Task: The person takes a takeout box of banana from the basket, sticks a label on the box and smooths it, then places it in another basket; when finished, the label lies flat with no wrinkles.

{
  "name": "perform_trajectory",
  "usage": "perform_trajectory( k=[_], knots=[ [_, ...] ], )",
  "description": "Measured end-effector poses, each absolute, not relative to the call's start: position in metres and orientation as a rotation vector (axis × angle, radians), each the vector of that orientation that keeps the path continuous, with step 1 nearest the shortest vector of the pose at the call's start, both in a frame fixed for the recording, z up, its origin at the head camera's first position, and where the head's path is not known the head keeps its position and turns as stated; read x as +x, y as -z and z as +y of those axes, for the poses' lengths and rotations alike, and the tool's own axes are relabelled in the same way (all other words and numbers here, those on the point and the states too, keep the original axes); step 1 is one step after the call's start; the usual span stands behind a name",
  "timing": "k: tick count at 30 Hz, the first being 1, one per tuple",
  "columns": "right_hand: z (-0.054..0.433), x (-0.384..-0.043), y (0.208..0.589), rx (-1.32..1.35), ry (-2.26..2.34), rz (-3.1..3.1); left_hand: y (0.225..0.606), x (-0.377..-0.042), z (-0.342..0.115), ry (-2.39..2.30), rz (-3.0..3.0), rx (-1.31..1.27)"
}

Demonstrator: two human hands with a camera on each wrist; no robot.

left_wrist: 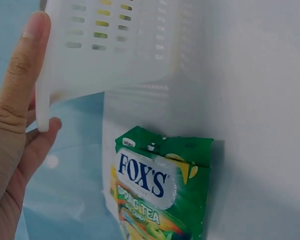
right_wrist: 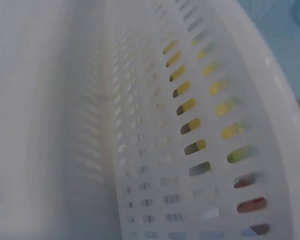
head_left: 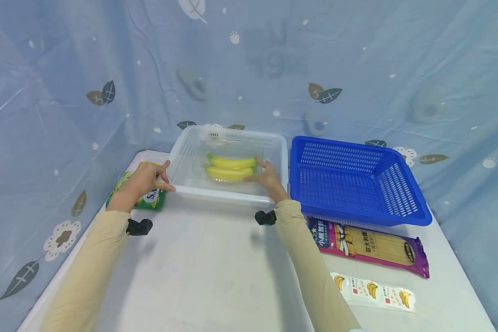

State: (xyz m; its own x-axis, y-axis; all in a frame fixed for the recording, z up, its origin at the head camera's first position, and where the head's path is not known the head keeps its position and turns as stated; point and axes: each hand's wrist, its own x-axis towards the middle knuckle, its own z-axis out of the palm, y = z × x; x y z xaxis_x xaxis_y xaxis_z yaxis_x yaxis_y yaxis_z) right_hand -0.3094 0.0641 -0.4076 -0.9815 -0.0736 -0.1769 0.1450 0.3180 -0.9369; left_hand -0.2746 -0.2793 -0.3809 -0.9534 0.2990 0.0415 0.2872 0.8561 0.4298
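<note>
In the head view a white plastic basket [head_left: 222, 195] stands near the back, with yellow bananas [head_left: 231, 174] lying inside, apparently in clear wrap. My left hand [head_left: 143, 180] is at the basket's left end; the left wrist view shows its rim [left_wrist: 43, 102] between my thumb and fingers. Reaching over the front rim, my right hand [head_left: 269, 180] holds the right end of the bananas between thumb and fingers. In the right wrist view the basket's slotted wall [right_wrist: 155, 100] hides most of that hand; yellow shows through the slots.
A green FOX'S candy bag [left_wrist: 162, 185] lies beside the basket's left end. To the right stands a blue basket [head_left: 358, 213], with a spaghetti packet [head_left: 369, 244] in front of it. A banana-printed strip [head_left: 373, 291] lies nearer. Blue patterned cloth [head_left: 249, 69] hangs behind.
</note>
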Motion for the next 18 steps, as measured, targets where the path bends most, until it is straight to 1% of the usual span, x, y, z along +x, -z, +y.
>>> perform_trajectory(
  k=[7, 18],
  knots=[
    [0.064, -0.313, 0.410, -0.004, 1.692, 2.550, 0.385, -0.273, -0.277, -0.731, 3.005, 0.480],
    [0.061, -0.318, 0.413, -0.184, 1.770, 2.546, 0.392, -0.270, -0.281, -0.780, 3.071, 0.534]
  ],
)
